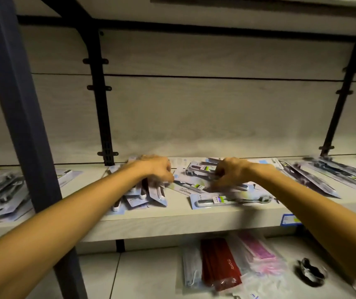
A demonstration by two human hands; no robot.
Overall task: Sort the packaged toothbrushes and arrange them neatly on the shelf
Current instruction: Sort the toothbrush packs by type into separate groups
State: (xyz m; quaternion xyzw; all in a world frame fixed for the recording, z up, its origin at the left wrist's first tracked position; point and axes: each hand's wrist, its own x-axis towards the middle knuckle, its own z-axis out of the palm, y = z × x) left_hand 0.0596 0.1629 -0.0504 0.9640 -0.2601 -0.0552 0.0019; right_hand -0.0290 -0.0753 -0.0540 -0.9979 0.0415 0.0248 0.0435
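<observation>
Several packaged toothbrushes lie in a loose heap on the pale shelf [172, 223]. My left hand [155, 167] grips a fanned bundle of packs [149, 195] that hangs down from its fingers at the heap's left side. My right hand [231, 171] reaches into the middle of the heap with curled fingers and pinches a pack [200, 169] there. One pack with a dark brush [231, 200] lies flat near the shelf's front edge, below my right hand. The image is blurred, so finger contact is hard to read.
More toothbrush packs lie at the far left [2, 190] and far right [328, 175] of the shelf. A dark upright post [19, 126] stands at the left. On the floor below lie red and pink packets [220, 264], a mask pack and a black object [309, 272].
</observation>
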